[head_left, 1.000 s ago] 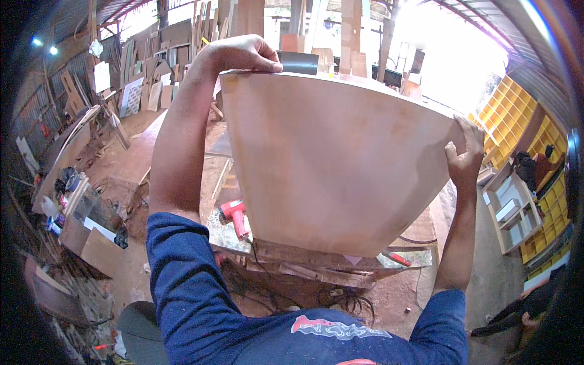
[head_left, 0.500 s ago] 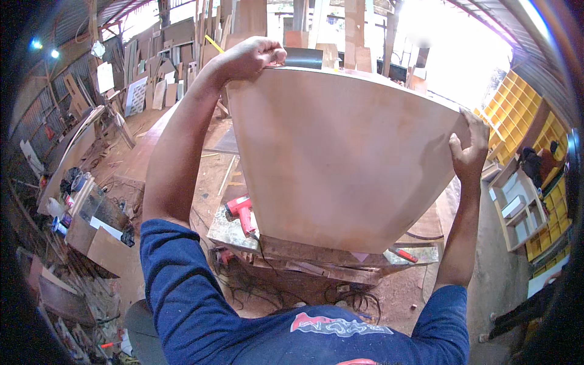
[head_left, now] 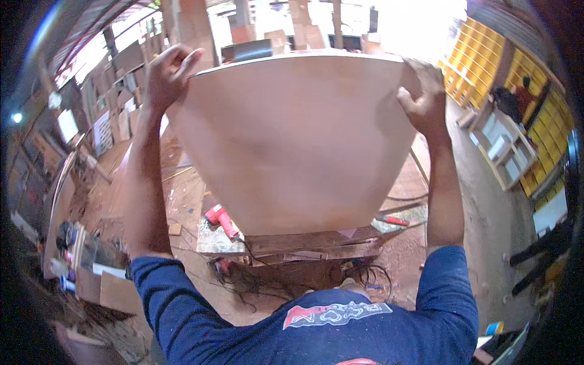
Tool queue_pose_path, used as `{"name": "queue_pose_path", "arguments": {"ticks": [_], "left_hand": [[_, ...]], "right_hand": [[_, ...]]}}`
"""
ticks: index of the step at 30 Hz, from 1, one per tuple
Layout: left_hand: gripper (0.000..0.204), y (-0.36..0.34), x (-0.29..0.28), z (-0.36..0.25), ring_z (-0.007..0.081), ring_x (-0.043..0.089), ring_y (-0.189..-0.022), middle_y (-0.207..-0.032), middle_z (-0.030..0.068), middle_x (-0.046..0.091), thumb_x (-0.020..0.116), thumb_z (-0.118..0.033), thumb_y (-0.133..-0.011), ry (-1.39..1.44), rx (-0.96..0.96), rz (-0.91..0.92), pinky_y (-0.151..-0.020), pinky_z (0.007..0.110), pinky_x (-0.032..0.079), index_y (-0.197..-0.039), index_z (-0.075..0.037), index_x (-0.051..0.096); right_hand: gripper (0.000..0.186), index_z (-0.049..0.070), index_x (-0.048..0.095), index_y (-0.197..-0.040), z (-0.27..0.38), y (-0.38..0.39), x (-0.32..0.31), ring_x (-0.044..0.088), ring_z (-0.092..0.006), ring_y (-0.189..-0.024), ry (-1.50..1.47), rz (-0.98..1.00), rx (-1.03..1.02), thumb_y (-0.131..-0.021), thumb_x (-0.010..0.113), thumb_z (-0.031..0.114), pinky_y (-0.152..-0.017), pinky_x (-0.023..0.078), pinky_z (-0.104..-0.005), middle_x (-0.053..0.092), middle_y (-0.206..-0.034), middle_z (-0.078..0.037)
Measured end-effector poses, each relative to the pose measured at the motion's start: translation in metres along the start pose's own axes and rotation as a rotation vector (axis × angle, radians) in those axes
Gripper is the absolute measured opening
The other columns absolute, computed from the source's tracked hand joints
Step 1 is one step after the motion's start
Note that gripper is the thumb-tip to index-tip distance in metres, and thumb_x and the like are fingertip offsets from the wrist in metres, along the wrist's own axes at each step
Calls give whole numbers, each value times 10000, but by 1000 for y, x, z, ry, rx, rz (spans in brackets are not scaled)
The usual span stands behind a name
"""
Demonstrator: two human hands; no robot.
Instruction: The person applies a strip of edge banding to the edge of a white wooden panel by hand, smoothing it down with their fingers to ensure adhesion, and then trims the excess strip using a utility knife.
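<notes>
A large tan wooden panel [head_left: 292, 146] stands tilted up in front of me, wide at the top and narrower at its base. Its thin top edge looks pale. At the upper left corner is my left hand [head_left: 171, 76], closed with the fingers curled; part of its grip is hidden. My right hand [head_left: 426, 97] clasps the upper right corner, thumb on the near face and fingers over the edge. The panel's lower end rests on a low wooden bench [head_left: 286, 243].
A red heat gun [head_left: 222, 222] lies on the bench left of the panel, its cord trailing down. To the right is a red-handled tool [head_left: 392, 220]. A dark cylinder [head_left: 248, 50] shows behind the top edge. Yellow shelving [head_left: 477, 52] and a pale wooden cabinet frame [head_left: 504, 149] stand at right.
My left hand has moved from the top edge out to the upper left corner. The view has shifted, and the panel now appears lower and farther left. My right hand keeps its hold.
</notes>
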State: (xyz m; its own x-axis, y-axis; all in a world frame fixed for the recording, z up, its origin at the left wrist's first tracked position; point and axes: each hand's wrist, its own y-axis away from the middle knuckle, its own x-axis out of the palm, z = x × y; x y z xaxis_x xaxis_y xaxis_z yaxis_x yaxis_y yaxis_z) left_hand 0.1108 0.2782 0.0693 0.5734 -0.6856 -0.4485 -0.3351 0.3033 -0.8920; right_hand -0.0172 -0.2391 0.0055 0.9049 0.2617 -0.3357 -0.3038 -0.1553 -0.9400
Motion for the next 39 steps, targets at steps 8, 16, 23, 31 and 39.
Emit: {"name": "queue_pose_path", "arguments": {"ticks": [8, 16, 23, 31, 39], "left_hand": [[207, 72, -15, 27, 182, 758, -851, -942, 97, 804, 749, -248, -1033, -311, -130, -300, -788, 327, 574, -1068, -59, 825], [391, 91, 11, 23, 163, 727, -1121, -1264, 120, 784, 699, -317, -1080, 133, -420, -434, -982, 326, 566, -1270, 17, 767], [547, 159, 34, 32, 324, 569, -1411, -1587, 212, 541, 595, -309, -1121, 204, -683, -396, -1194, 427, 454, -1539, 38, 537], [759, 345, 116, 38, 313, 558, -1387, -1563, 162, 566, 413, -617, -1128, 415, -1266, -213, -1168, 459, 427, -1608, -32, 473], [726, 382, 151, 49, 312, 519, -1424, -1599, 143, 526, 382, -574, -1145, 198, -1219, 23, -1207, 456, 391, -1605, -16, 451]], "right_hand": [[599, 56, 681, -1380, -13, 2, -8, 627, -365, -1233, -44, -12, -78, -786, 692, 134, -1135, 488, -486, 698, -1317, -187], [552, 48, 653, -1414, -72, 89, -5, 612, -331, -1324, -286, -224, 88, -891, 731, 209, -1160, 468, -460, 669, -1411, -174], [642, -28, 692, -1338, -86, 316, 65, 638, -215, -1278, -1073, 248, 1038, -1088, 590, 554, -1124, 477, -397, 719, -1342, -166], [655, 56, 644, -828, -53, 412, 148, 526, -87, -671, -1312, 304, 1215, -1133, 445, 600, -559, 399, -295, 579, -713, 38], [701, 54, 427, -746, -55, 363, 148, 367, -87, -698, -1226, 147, 1135, -1115, 449, 650, -570, 305, -337, 388, -710, 49]]}}
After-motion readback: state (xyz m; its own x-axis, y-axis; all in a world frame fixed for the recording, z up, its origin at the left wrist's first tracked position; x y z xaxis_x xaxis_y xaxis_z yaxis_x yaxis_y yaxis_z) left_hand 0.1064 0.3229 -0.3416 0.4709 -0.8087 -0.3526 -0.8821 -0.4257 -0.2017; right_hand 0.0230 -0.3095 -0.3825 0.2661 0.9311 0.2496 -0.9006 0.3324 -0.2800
